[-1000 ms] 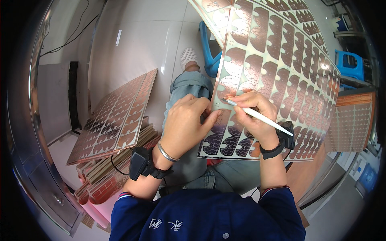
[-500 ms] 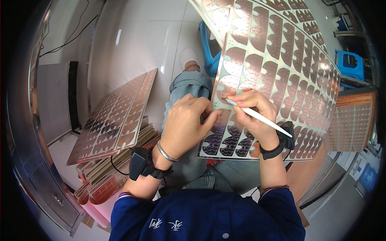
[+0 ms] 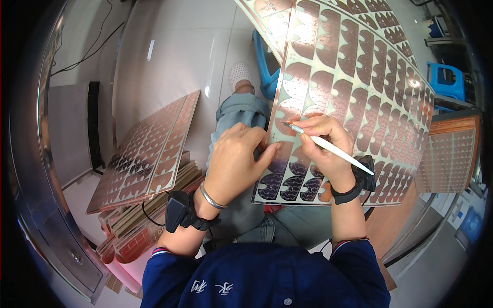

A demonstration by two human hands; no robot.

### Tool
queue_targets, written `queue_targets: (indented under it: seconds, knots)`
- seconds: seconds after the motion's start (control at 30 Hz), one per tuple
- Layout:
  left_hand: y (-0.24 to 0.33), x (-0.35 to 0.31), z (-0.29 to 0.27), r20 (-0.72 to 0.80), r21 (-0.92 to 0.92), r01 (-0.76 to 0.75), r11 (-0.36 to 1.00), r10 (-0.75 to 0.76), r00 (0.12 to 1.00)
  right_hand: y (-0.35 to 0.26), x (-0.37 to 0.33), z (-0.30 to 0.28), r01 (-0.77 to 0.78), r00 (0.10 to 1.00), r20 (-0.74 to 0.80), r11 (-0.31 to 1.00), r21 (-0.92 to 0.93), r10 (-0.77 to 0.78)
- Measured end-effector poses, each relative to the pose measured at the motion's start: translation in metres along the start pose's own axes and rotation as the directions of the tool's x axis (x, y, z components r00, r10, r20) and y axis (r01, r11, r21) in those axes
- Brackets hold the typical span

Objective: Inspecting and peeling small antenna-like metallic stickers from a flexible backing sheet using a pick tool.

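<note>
Two bare hands sit close together at the near-left side of a large pale panel [image 3: 359, 108] with rows of copper-coloured shapes, which spreads from them toward one and three o'clock. The left hand [image 3: 239, 159] is loosely curled, thumb over the panel's left edge; its other fingertips are hidden, so whether it grips cannot be told. The right hand [image 3: 328, 143], nearer the work point, pinches a white pen-like tool [image 3: 338, 151], whose long axis runs from four o'clock to its metal tip at ten. That tip is at or just above one copper shape, about twelve o'clock from the left thumb; contact is unclear. Farther out, a similar panel [image 3: 149, 146] lies tilted on stacked boards [image 3: 134, 223] toward nine o'clock; a blue stool [image 3: 264, 79] stands at twelve.
</note>
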State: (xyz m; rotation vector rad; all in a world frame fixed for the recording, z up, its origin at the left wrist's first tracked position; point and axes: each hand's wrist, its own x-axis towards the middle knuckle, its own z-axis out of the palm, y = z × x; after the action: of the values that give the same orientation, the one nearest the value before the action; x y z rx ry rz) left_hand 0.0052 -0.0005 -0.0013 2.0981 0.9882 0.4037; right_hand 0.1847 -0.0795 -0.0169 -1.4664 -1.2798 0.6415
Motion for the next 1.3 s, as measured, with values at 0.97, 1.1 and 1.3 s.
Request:
queue_targets:
  seconds: [0.97,1.1,1.3]
  knots:
    - [-0.0012,-0.001,0.0006,-0.003,0.01,-0.033,0.999,0.033,0.999,-0.0028,0.0014,0.0025,0.168,0.985,0.009,0.966,-0.194,-0.17]
    - [-0.0015,-0.0008,0.0006,-0.004,0.017,-0.045,0.999,0.045,0.999,-0.0023,0.0015,0.0027,0.185,0.982,0.009,0.963,-0.197,-0.186]
    - [0.0007,-0.0004,-0.0003,-0.001,0.017,-0.031,0.999,0.031,1.0,-0.0021,0.0002,0.0031,0.169,0.985,0.006,0.965,-0.199,-0.172]
